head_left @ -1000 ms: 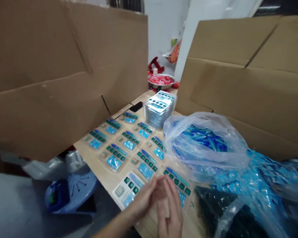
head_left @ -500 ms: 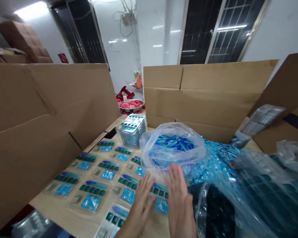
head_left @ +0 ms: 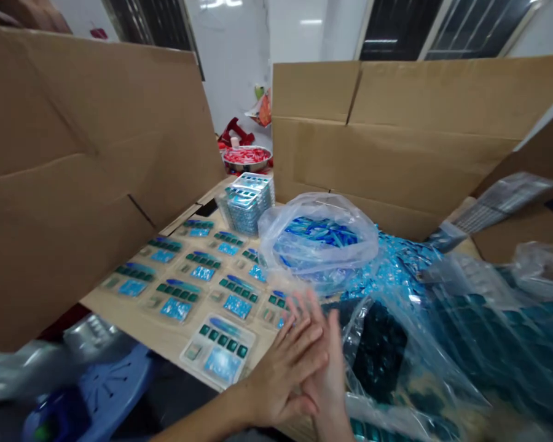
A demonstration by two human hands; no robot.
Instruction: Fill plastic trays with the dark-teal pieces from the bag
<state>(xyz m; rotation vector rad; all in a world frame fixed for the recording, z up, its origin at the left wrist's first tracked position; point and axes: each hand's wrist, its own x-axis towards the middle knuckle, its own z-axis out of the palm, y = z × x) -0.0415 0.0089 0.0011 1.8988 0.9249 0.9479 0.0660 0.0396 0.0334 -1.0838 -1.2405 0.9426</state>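
My left hand (head_left: 286, 365) and my right hand (head_left: 325, 368) meet above the front edge of a light wooden table (head_left: 120, 310), palms together and fingers overlapping, both slightly blurred. Neither holds anything visible. Nearest to them lies a blister card with dark green and blue sections (head_left: 219, 351), one of several laid out in rows. A clear plastic bag of blue pieces (head_left: 317, 236) sits beyond my hands. Loose blue foil packets (head_left: 391, 270) spread to its right, and a clear bag of dark teal items (head_left: 378, 350) lies beside my right hand.
Tall cardboard flaps (head_left: 87, 153) rise on the left, and another cardboard wall (head_left: 387, 129) stands behind. A clear crate of stacked cards (head_left: 247, 204) stands at the back, near a black phone (head_left: 207, 207). Beyond is a steel basin of red items (head_left: 246, 158). A blue stool (head_left: 105, 393) sits below left.
My hands were together, then apart with fingers spread, and now overlap again nearer the table's front edge. The view has tilted up and swung, showing more of the room than a second ago.
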